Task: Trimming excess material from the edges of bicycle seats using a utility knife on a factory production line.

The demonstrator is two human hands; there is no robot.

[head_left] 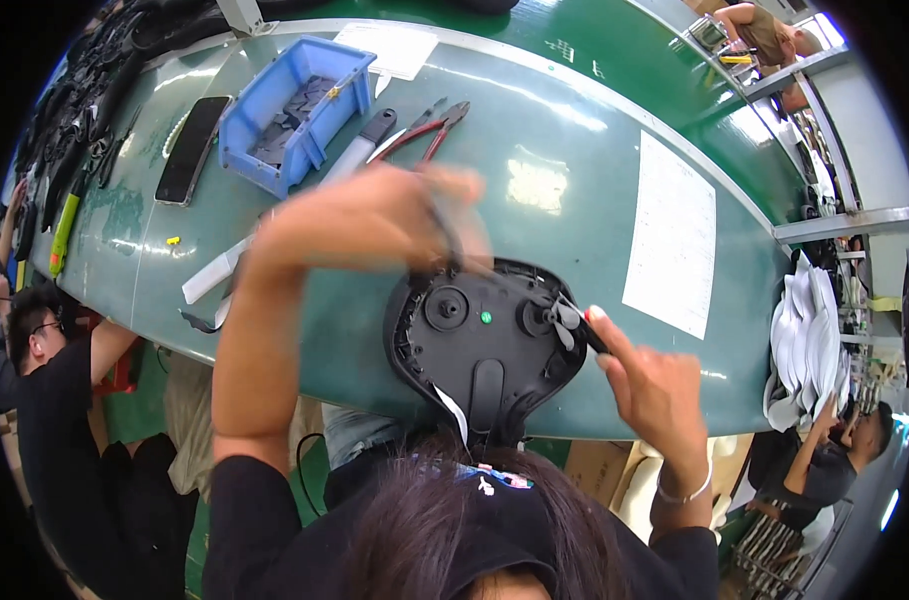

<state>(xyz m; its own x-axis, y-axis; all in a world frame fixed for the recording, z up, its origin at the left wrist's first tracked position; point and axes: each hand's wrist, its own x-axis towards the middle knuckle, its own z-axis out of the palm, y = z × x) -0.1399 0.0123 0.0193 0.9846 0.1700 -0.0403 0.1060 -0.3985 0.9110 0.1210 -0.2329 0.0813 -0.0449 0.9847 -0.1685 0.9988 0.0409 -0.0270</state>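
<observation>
A black moulded shell (474, 345) with two round bosses and a small green dot lies at the bench's front edge. Over its far side sweeps my left hand (394, 215), smeared by motion. A dark strip-like shape (446, 232) shows blurred beside its fingers; whether they hold it is unclear. At the shell's right side, my right hand (659, 390) is closed around a dark-handled tool (592, 338). Grey metal-looking parts (564, 318) stand at the tool's far end, next to the right boss; their exact kind is hard to make out. A white strip (452, 410) lies along the shell's near left edge.
On the green bench (534, 240) stand a blue bin (299, 115) of dark pieces, a phone (192, 150), red-handled pliers (429, 132), a grey-bladed tool (364, 145) and a paper sheet (671, 235). Co-workers sit left (69, 400) and right (824, 460).
</observation>
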